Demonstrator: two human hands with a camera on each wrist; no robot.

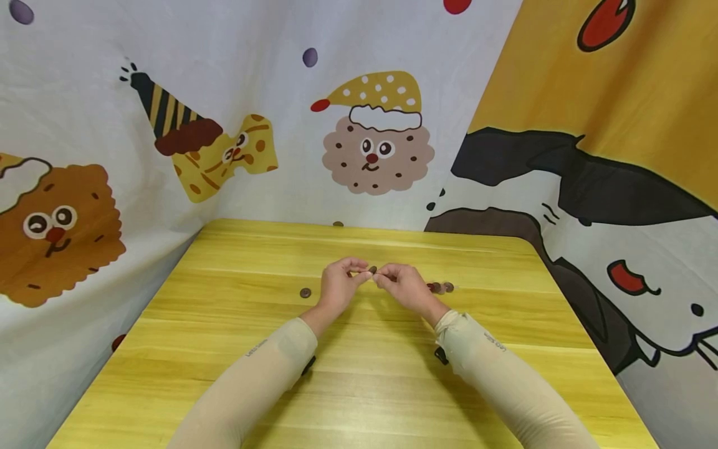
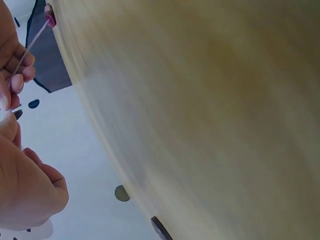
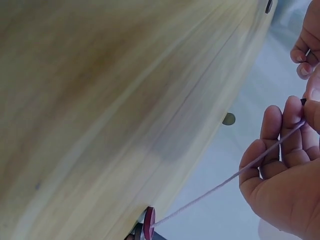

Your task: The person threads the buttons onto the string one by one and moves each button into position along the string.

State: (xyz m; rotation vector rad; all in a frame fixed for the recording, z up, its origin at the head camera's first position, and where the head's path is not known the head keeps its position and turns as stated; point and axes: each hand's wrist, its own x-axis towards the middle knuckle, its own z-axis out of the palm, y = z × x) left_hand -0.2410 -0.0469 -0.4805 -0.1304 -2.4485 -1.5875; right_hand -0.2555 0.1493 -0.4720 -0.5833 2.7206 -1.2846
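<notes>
Above the table, my left hand (image 1: 336, 285) pinches a small dark brown button (image 1: 373, 270) between thumb and fingertips. Just right of it, my right hand (image 1: 406, 287) pinches a thin pale string (image 3: 200, 196) close to that button, and the fingertips of both hands nearly meet. From the right hand the string slants down past the curled fingers to a red button (image 3: 149, 223) at the table. Brown buttons (image 1: 447, 287) lie beside the red one, right of the right hand. Another brown button (image 1: 305, 292) rests alone, left of the left hand.
The yellow wood-grain table (image 1: 370, 386) has its far edge against a white curtain (image 1: 291, 187) printed with cartoon figures. At the right hangs a yellow, black and white printed part (image 1: 662, 125). Both forearms reach in from the near side in pale sleeves (image 1: 252, 380).
</notes>
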